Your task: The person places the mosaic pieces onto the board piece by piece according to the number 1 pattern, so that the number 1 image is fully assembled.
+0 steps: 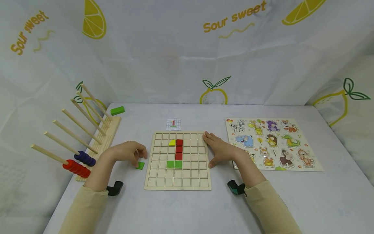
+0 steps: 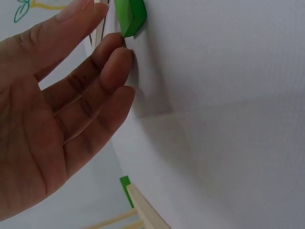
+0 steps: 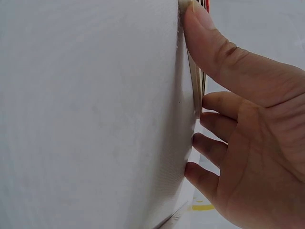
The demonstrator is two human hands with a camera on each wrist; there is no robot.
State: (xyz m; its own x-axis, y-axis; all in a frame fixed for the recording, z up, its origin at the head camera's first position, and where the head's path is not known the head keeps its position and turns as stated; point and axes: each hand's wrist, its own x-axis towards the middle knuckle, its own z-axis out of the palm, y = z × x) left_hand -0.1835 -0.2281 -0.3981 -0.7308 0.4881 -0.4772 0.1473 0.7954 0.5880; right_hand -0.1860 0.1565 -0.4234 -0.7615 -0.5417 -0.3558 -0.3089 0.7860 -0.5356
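A wooden grid board (image 1: pixel 193 173) lies flat in the middle of the table. On it are a column of 3 red tiles (image 1: pixel 179 149), a yellow piece (image 1: pixel 172 142) left of the top red one, and 2 green tiles (image 1: pixel 174 164) below. My left hand (image 1: pixel 124 154) is left of the board, its fingers loosely bent beside a loose green tile (image 1: pixel 140 165). In the left wrist view that tile (image 2: pixel 129 18) sits just past the fingertips, not visibly pinched. My right hand (image 1: pixel 222 149) rests along the board's right edge, thumb and fingers spread against it.
A small pattern card (image 1: pixel 173 124) lies behind the board. To the left stands a peg rack (image 1: pixel 109 133) with red rings (image 1: pixel 76 168) and blue rings (image 1: pixel 84 158); a green block (image 1: pixel 117 110) is at its far end. An animal puzzle (image 1: pixel 274 146) lies on the right.
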